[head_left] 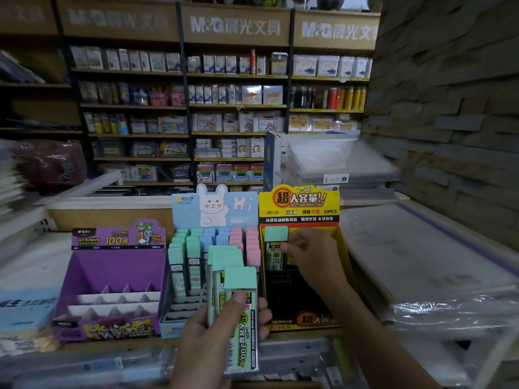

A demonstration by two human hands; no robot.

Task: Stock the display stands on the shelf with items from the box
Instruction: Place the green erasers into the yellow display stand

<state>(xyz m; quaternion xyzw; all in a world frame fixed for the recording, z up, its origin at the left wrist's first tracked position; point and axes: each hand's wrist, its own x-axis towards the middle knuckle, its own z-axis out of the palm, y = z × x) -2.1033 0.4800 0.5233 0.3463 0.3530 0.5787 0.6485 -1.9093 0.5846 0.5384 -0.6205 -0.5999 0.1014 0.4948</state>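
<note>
Far beyond the fingers (292,245) stands a wall of wooden shelves (134,106), packed with stationery, under header boards (234,25) lettered in white. Dark uprights (185,88) divide the bays. To the right of the fingers rises a rough stone-brick wall (449,80). Clear plastic folders (345,161) lie stacked near its foot. The light is dim and bluish.

Open slots are showing in the purple stand (118,265), left, and yellow stand (303,320), right. Between them, pastel cases (236,240) are crowding the blue stand (185,218).
</note>
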